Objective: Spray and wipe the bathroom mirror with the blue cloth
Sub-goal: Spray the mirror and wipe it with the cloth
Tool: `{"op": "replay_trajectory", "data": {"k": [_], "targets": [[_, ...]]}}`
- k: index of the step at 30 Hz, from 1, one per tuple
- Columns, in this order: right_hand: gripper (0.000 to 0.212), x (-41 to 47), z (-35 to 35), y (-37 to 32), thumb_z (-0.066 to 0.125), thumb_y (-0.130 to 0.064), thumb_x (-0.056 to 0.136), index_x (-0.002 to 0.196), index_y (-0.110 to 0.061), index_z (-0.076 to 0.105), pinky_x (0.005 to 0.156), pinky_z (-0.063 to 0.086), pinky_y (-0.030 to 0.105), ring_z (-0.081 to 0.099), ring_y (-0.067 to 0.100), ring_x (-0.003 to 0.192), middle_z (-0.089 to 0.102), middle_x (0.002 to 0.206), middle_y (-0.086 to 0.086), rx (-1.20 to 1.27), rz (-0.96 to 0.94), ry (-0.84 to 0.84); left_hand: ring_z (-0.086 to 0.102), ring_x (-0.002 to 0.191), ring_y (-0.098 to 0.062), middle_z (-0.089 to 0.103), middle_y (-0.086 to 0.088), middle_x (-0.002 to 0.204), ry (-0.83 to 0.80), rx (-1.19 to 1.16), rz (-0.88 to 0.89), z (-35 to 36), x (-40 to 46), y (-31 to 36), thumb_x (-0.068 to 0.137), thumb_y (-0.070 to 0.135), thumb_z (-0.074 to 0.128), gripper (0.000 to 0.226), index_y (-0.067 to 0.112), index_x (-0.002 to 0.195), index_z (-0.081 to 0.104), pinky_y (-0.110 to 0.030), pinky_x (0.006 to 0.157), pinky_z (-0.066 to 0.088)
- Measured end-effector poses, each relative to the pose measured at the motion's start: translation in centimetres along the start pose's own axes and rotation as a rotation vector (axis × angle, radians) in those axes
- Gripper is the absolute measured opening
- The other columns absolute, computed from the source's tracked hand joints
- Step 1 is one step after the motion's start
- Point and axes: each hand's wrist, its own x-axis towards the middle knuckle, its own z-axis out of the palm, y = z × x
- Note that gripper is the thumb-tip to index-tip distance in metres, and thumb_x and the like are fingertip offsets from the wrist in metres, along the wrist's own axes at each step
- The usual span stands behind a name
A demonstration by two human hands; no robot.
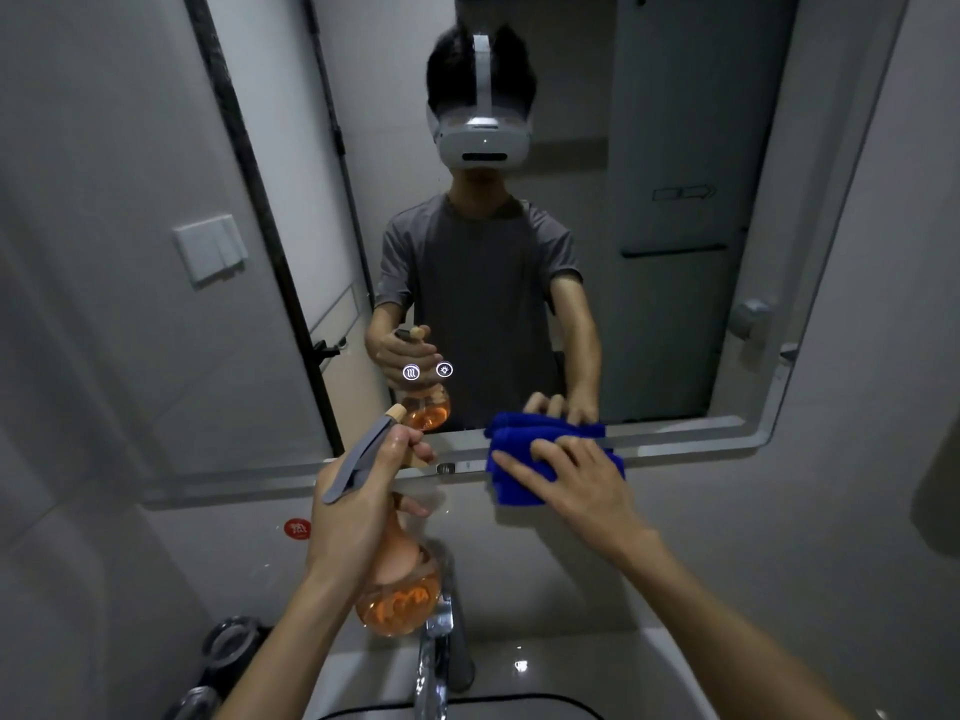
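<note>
1. Left hand (358,506) gripping spray bottle (400,595) of orange liquid, nozzle toward mirror (675,200).
2. Right hand (576,480) pressing folded blue cloth (511,449) flat against mirror's lower edge.
3. Chrome tap (439,652) below, over sink (649,667).

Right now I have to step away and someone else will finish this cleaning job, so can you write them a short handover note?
Left hand: grips the clear round spray bottle of orange liquid by its grey trigger head, nozzle aimed at the glass.
Right hand: fingers spread flat, pressing the folded blue cloth against the bottom edge of the frameless wall mirror, right of centre.
Done: wiping is at the lower edge; I cannot tell how much glass has been covered.
Left: the rest of the mirror, spraying again if needed, then put the bottle and cloth down.
</note>
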Motion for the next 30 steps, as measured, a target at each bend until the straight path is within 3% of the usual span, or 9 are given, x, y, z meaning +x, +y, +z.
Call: {"op": "replay_trajectory", "data": {"k": [3, 5, 6, 8, 11, 13, 18, 24, 30], "targets": [[0.066, -0.1, -2.1, 4.2, 0.056, -0.013, 0.087, 0.145, -0.036, 0.036, 0.079, 0.046, 0.044, 0.047, 0.031, 0.092, 0.043, 0.110, 0.005, -0.006, 0.108, 0.067, 0.070, 0.093, -0.033, 0.074, -0.012, 0.092, 0.013, 0.020, -0.008, -0.3, -0.1, -0.2, 0.095, 0.034, 0.059, 0.021, 0.024, 0.088, 0.076, -0.045, 0.067, 0.052], [0.018, 0.5, -4.4, 7.8, 0.053, -0.040, 0.096, 0.112, -0.047, 0.058, 0.084, 0.046, 0.044, 0.052, 0.032, 0.093, 0.051, 0.098, -0.001, 0.152, 0.337, 0.019, 0.071, 0.092, -0.034, 0.074, -0.010, 0.090, 0.021, 0.028, -0.006, -0.4, -0.2, -0.4, 0.095, 0.033, 0.059, 0.020, 0.026, 0.087, 0.076, -0.046, 0.068, 0.051], [0.012, 0.8, -5.4, 9.5, 0.051, -0.049, 0.095, 0.098, -0.042, 0.061, 0.086, 0.048, 0.046, 0.054, 0.033, 0.093, 0.056, 0.095, 0.003, 0.172, 0.471, 0.054, 0.071, 0.092, -0.034, 0.075, -0.009, 0.090, 0.022, 0.027, -0.006, -0.4, -0.3, -0.4, 0.096, 0.033, 0.059, 0.020, 0.027, 0.087, 0.076, -0.047, 0.068, 0.051], [0.023, 0.9, -6.7, 12.5, 0.050, -0.033, 0.092, 0.113, -0.032, 0.060, 0.094, 0.046, 0.047, 0.052, 0.036, 0.100, 0.056, 0.107, 0.019, 0.305, 0.747, 0.232, 0.071, 0.090, -0.034, 0.075, -0.009, 0.089, 0.029, 0.019, -0.013, -0.3, -0.4, -0.4, 0.095, 0.031, 0.059, 0.020, 0.027, 0.087, 0.077, -0.044, 0.065, 0.052], [0.078, 2.0, -7.2, 13.8, 0.047, 0.001, 0.076, 0.151, -0.017, 0.030, 0.096, 0.033, 0.031, 0.039, 0.033, 0.110, 0.042, 0.120, 0.029, 0.261, 0.946, 0.475, 0.071, 0.088, -0.032, 0.075, -0.009, 0.088, 0.024, 0.030, -0.015, 0.0, -0.6, -0.3, 0.096, 0.031, 0.059, 0.020, 0.023, 0.088, 0.076, -0.042, 0.062, 0.054], [0.077, 3.6, -6.8, 12.0, 0.047, 0.003, 0.079, 0.152, -0.010, 0.027, 0.093, 0.033, 0.031, 0.037, 0.028, 0.108, 0.043, 0.119, 0.028, 0.186, 1.012, 0.573, 0.071, 0.089, -0.031, 0.075, -0.008, 0.089, 0.016, 0.046, -0.012, -0.1, -0.7, -0.3, 0.096, 0.032, 0.058, 0.021, 0.022, 0.090, 0.075, -0.046, 0.066, 0.055], [0.093, 4.9, -3.9, 3.2, 0.057, 0.015, 0.071, 0.153, -0.018, 0.025, 0.087, 0.037, 0.037, 0.042, 0.035, 0.102, 0.043, 0.119, 0.021, 0.211, 0.718, 0.343, 0.071, 0.091, -0.027, 0.075, -0.008, 0.090, 0.005, 0.078, -0.032, -1.0, -1.2, -0.8, 0.095, 0.034, 0.057, 0.018, 0.032, 0.094, 0.075, -0.046, 0.067, 0.056], [0.114, 4.5, -1.5, -5.6, 0.087, -0.001, 0.054, 0.151, -0.020, 0.031, 0.080, 0.052, 0.042, 0.042, 0.027, 0.104, 0.039, 0.122, 0.012, 0.282, 0.364, 0.001, 0.072, 0.091, -0.026, 0.075, -0.009, 0.089, 0.026, 0.113, -0.089, -2.9, -1.7, -1.6, 0.095, 0.033, 0.058, 0.024, 0.015, 0.099, 0.073, -0.040, 0.061, 0.057], [0.112, 5.5, -1.0, -7.6, 0.085, 0.000, 0.057, 0.152, -0.023, 0.030, 0.081, 0.052, 0.039, 0.043, 0.025, 0.107, 0.040, 0.124, 0.011, 0.369, 0.367, -0.018, 0.071, 0.085, -0.026, 0.074, -0.011, 0.088, 0.011, 0.168, -0.112, -3.9, -1.3, -2.1, 0.096, 0.033, 0.058, 0.024, 0.014, 0.101, 0.072, -0.037, 0.058, 0.058]]}}
